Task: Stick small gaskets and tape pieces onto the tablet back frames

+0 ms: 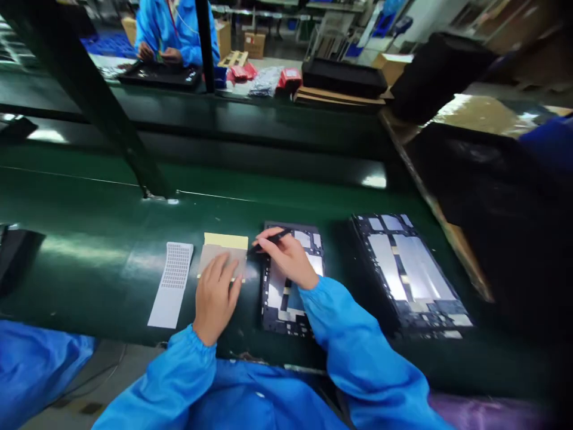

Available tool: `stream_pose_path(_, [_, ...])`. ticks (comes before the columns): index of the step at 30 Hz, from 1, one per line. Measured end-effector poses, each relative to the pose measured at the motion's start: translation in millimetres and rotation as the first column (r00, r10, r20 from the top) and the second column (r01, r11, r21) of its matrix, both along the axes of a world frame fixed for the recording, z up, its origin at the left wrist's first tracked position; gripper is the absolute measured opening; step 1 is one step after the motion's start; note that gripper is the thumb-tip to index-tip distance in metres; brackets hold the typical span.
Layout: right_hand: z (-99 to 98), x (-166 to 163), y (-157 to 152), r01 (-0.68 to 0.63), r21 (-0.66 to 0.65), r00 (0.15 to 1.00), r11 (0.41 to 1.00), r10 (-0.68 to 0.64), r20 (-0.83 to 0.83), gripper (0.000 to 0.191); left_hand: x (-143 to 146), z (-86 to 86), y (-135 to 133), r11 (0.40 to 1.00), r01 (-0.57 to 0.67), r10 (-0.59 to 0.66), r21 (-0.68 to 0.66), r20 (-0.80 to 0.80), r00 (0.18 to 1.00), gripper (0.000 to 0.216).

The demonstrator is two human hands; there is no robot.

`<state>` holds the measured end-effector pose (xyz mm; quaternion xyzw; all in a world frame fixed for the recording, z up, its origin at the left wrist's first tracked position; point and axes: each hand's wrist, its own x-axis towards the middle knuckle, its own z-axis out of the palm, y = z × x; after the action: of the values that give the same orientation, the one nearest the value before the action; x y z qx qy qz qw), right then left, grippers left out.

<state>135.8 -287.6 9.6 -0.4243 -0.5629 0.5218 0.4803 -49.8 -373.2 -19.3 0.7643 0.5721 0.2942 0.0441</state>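
A slim black pen-shaped tool is gripped between the thumb and fingers of the right hand, its tip pointed left at the near-by edge of a flat beige rectangular pad with a yellow upper strip. The pad is partly covered by the left hand, laid open with fingers slightly spread. Beneath the right hand, a dark rectangular device with silver metal panels is partly hidden.

Electronics assembly workshop — a long green workbench holds flat devices with their inner parts exposed; across it, a co-worker in a blue smock works at a black tray — cardboard boxes stand behind.
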Motion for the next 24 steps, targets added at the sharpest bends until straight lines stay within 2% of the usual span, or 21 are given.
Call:
stream_pose_path(2, [-10.6,-30,30,-0.1,-0.054,0.995,0.994,0.099,-0.018,0.034,-10,-10.7,10,0.997,-0.081,0.079,-0.013,-0.089,0.993,0.031])
stream_pose_path(5, [-30.1,-60,58,-0.187,-0.158,0.982,0.97,0.182,-0.044,0.039,-15,-23.1,12,0.995,-0.1,0.096,-0.023,-0.134,0.986,0.032])
stream_pose_path(10, [-47.8,-68,65,-0.256,-0.188,0.967,0.948,0.252,-0.048,0.037,-13,-19.5,9,0.993,-0.102,0.096,-0.054,-0.105,0.99,0.032])
stream_pose_path(19, [-49.4,-66,65,-0.26,-0.22,0.966,0.94,0.257,-0.043,0.038,-13,-15.9,12,0.99,-0.11,0.1,-0.09,-0.105,0.989,0.031])
stream_pose_path(21, [-45.1,-69,65,-0.261,-0.211,0.965,0.942,0.258,-0.044,0.039,-13,-16.3,12,0.99,-0.114,0.104,-0.08,-0.111,0.988,0.03])
stream_pose_path(24, [-28.4,-64,56,-0.238,-0.165,0.971,0.957,0.228,-0.079,0.043,-13,-16.0,12,0.991,-0.113,0.105,-0.066,-0.114,0.988,0.03])
